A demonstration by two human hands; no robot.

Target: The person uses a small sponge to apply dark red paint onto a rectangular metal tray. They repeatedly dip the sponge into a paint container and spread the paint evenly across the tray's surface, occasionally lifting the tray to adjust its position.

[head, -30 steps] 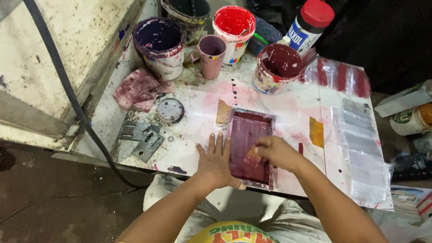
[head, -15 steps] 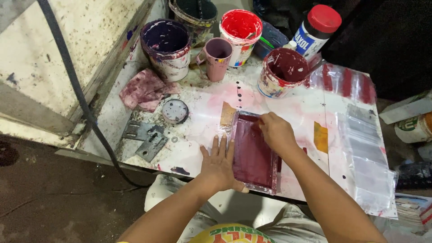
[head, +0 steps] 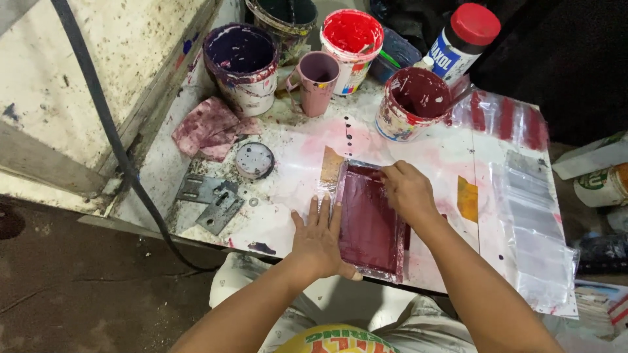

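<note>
We see a dark red printing screen (head: 369, 222) lying flat on the near edge of the paint-stained desk (head: 288, 176), set on clear plastic film. The left hand (head: 319, 242) lies flat along the screen's left edge, fingers spread and pressed down, thumb reaching toward its near corner. The right hand (head: 409, 191) rests on the screen's far right part, fingers curled and pressed together; we cannot tell whether they pinch anything.

Far of the screen stand a maroon paint can (head: 411, 103), a pink mug (head: 318, 81), a red paint tub (head: 351, 39) and a purple-stained bucket (head: 243, 65). A stained rag (head: 208, 127) and a round lid (head: 254, 159) lie to the left, and clear plastic bags (head: 533, 222) spread to the right.
</note>
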